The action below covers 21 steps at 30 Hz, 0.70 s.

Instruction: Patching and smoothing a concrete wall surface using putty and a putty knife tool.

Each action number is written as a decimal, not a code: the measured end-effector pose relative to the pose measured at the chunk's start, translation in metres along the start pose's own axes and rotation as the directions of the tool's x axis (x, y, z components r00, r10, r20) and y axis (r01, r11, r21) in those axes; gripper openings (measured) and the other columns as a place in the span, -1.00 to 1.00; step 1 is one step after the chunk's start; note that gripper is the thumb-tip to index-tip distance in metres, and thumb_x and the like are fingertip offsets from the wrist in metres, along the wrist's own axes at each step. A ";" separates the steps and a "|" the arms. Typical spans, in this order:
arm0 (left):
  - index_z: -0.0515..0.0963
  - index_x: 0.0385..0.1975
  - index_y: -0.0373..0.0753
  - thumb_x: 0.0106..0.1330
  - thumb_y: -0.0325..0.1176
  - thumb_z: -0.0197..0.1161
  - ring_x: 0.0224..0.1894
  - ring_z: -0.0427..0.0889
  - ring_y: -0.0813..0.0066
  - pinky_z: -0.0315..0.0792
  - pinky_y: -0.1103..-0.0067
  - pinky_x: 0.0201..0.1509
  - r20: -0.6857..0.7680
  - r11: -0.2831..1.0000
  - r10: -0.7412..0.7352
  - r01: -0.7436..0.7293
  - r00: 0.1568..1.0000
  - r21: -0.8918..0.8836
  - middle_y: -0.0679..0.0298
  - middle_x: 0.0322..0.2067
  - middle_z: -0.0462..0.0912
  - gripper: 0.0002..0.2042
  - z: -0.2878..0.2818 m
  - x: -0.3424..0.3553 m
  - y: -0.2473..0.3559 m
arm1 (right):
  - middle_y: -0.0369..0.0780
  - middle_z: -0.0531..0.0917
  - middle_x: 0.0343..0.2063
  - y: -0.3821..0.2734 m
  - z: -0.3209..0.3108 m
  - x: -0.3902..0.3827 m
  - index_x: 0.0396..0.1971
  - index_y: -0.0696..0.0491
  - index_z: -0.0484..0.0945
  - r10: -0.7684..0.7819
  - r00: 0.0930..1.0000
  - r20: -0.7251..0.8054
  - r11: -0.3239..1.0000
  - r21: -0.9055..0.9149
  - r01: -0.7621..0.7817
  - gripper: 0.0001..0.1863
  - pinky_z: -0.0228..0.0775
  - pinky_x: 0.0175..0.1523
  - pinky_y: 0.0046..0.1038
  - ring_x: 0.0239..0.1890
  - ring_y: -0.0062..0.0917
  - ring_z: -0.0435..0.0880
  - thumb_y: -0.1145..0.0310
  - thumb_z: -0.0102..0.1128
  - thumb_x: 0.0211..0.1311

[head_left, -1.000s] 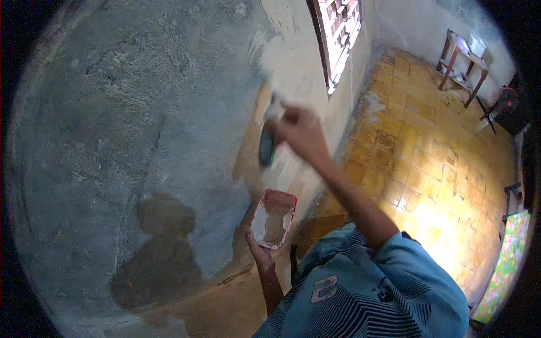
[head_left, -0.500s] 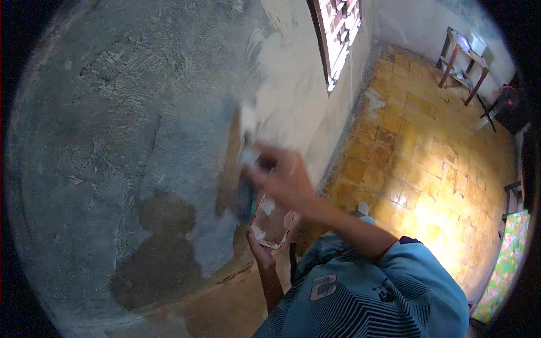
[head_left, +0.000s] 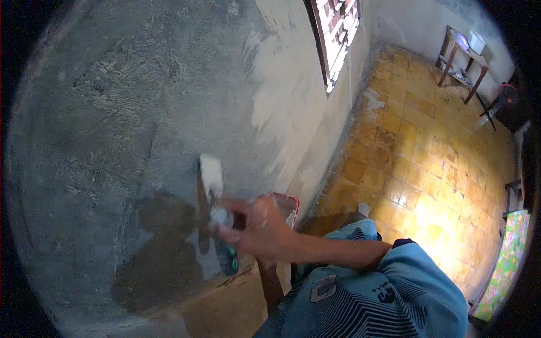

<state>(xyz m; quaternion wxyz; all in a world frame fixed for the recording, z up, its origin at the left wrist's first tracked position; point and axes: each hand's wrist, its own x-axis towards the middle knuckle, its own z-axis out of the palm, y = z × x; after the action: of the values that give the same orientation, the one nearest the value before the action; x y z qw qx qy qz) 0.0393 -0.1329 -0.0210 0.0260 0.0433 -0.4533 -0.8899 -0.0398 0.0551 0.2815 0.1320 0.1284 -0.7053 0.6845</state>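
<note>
My right hand [head_left: 260, 226] is closed round the handle of a paintbrush [head_left: 211, 173]. White paint covers its bristles, which lie against or very close to the grey wall [head_left: 169, 112]. Below the fingers, the dark handle end shows a bit of green. Behind my right hand is a shallow paint container [head_left: 288, 204] with a red rim, mostly hidden. My left hand [head_left: 266, 262] is at its lower end, largely covered by my right forearm; its fingers do not show now.
Pale paint [head_left: 293, 84] covers the wall beside a barred window [head_left: 338, 39]. Yellow tiles [head_left: 406, 141] cover the floor on the right. A small wooden table [head_left: 468, 53] stands in the far corner, and a flowered cloth [head_left: 507, 265] hangs at the right edge.
My right hand has brought the brush down and to the left across the wall. It now hides most of the container, which my left hand was seen holding from below.
</note>
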 end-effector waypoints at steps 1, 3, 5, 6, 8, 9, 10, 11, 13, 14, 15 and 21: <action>0.30 0.20 -0.22 0.43 0.02 -0.08 0.19 0.42 0.23 0.40 0.33 0.17 -0.259 0.952 -0.225 0.269 0.939 0.148 0.13 0.19 0.37 -0.50 0.019 0.002 0.008 | -0.20 0.63 -0.64 0.004 -0.014 0.001 -0.28 0.24 0.60 -0.006 0.999 -0.053 1.000 -0.010 0.006 -0.66 0.45 -0.46 -0.48 -0.58 -0.64 0.59 0.23 0.28 0.12; 0.30 0.20 -0.21 0.42 0.03 -0.08 0.19 0.43 0.22 0.40 0.32 0.17 -0.372 0.938 -0.182 0.274 0.910 0.213 0.13 0.17 0.39 -0.49 0.100 0.002 0.050 | -0.19 0.67 -0.59 0.018 -0.061 0.050 -0.30 0.30 0.60 0.151 0.978 -0.141 0.987 -0.036 -0.158 -0.64 0.49 -0.43 -0.51 -0.54 -0.63 0.64 0.24 0.29 0.12; 0.29 0.21 -0.20 0.42 0.03 -0.08 0.18 0.44 0.21 0.40 0.30 0.16 -0.461 0.919 -0.133 0.283 0.877 0.274 0.12 0.16 0.41 -0.48 0.122 0.004 0.060 | -0.10 0.68 -0.55 0.049 -0.107 0.108 -0.24 0.40 0.57 0.157 0.954 -0.255 0.982 -0.066 -0.179 -0.58 0.51 -0.45 -0.51 -0.55 -0.56 0.67 0.28 0.30 0.12; 0.29 0.22 -0.20 0.41 0.06 -0.07 0.18 0.44 0.20 0.39 0.28 0.16 -0.442 0.921 -0.168 0.301 0.881 0.248 0.12 0.15 0.42 -0.46 0.115 0.004 0.057 | -0.13 0.66 -0.67 0.063 -0.117 0.130 -0.34 0.20 0.66 0.019 0.924 -0.381 0.999 0.032 -0.007 -0.65 0.55 -0.39 -0.45 -0.61 -0.52 0.70 0.18 0.21 0.14; 0.29 0.22 -0.19 0.39 0.08 -0.06 0.17 0.44 0.19 0.38 0.26 0.17 -0.423 0.921 -0.202 0.318 0.884 0.224 0.12 0.14 0.43 -0.45 0.111 0.005 0.056 | -0.14 0.67 -0.67 0.068 -0.133 0.159 -0.35 0.20 0.66 0.059 0.898 -0.435 0.993 -0.064 -0.096 -0.65 0.55 -0.37 -0.45 -0.59 -0.54 0.71 0.16 0.19 0.16; 0.28 0.25 -0.22 0.41 0.08 -0.08 0.20 0.41 0.16 0.35 0.24 0.21 -0.403 0.921 -0.208 0.317 0.891 0.226 0.12 0.18 0.41 -0.43 0.113 0.005 0.057 | -0.13 0.66 -0.68 0.073 -0.134 0.167 -0.38 0.20 0.65 0.077 0.900 -0.429 0.992 -0.062 -0.115 -0.65 0.55 -0.37 -0.43 -0.60 -0.52 0.71 0.16 0.21 0.15; 0.27 0.27 -0.24 0.43 0.09 -0.10 0.24 0.38 0.14 0.33 0.22 0.25 -0.386 0.921 -0.216 0.319 0.897 0.225 0.12 0.21 0.38 -0.42 0.114 0.004 0.057 | -0.12 0.65 -0.69 0.074 -0.133 0.171 -0.42 0.21 0.64 0.097 0.902 -0.420 0.989 -0.061 -0.135 -0.65 0.54 -0.38 -0.41 -0.61 -0.49 0.70 0.16 0.22 0.13; 0.27 0.27 -0.24 0.43 0.09 -0.10 0.24 0.38 0.14 0.33 0.22 0.25 -0.387 0.921 -0.215 0.318 0.897 0.226 0.12 0.21 0.38 -0.42 0.112 0.004 0.056 | -0.12 0.65 -0.69 0.077 -0.129 0.172 -0.42 0.21 0.64 0.098 0.903 -0.419 0.989 -0.059 -0.134 -0.65 0.54 -0.38 -0.41 -0.61 -0.49 0.70 0.16 0.22 0.13; 0.28 0.27 -0.23 0.43 0.08 -0.09 0.24 0.38 0.14 0.35 0.19 0.23 -0.403 0.922 -0.238 0.336 0.884 0.192 0.13 0.22 0.38 -0.42 0.109 0.004 0.051 | -0.14 0.66 -0.66 0.084 -0.113 0.163 -0.43 0.27 0.65 0.032 0.916 -0.401 0.975 -0.188 -0.116 -0.65 0.49 -0.49 -0.53 -0.58 -0.58 0.69 0.20 0.31 0.12; 0.28 0.27 -0.23 0.43 0.08 -0.09 0.24 0.38 0.14 0.35 0.19 0.23 -0.407 0.921 -0.239 0.339 0.882 0.192 0.13 0.22 0.38 -0.42 0.112 0.005 0.051 | -0.16 0.64 -0.70 0.087 -0.092 0.146 -0.53 0.25 0.63 -0.006 0.926 -0.378 0.987 -0.152 -0.056 -0.63 0.43 -0.51 -0.48 -0.62 -0.59 0.65 0.17 0.32 0.11; 0.27 0.27 -0.23 0.42 0.09 -0.09 0.25 0.37 0.14 0.36 0.18 0.22 -0.443 0.913 -0.225 0.347 0.868 0.215 0.14 0.22 0.38 -0.42 0.116 0.003 0.056 | -0.15 0.64 -0.69 0.053 -0.066 0.116 -0.50 0.24 0.64 0.085 0.949 -0.304 0.977 -0.160 -0.139 -0.64 0.41 -0.52 -0.44 -0.64 -0.57 0.62 0.17 0.31 0.11; 0.30 0.23 -0.20 0.37 0.13 -0.04 0.21 0.42 0.16 0.37 0.24 0.19 -0.417 0.951 -0.102 0.212 0.903 0.226 0.15 0.17 0.41 -0.41 0.099 0.003 0.049 | -0.06 0.61 -0.64 -0.016 -0.033 0.020 -0.28 0.25 0.62 0.041 0.998 0.048 0.999 -0.025 -0.040 -0.65 0.48 -0.43 -0.37 -0.60 -0.42 0.63 0.25 0.28 0.07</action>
<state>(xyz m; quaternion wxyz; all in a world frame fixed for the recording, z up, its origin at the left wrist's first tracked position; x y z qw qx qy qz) 0.0270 -0.0824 0.0768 0.0398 0.2641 -0.5483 -0.7925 -0.0527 0.0872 0.3045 0.1022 0.1292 -0.7189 0.6753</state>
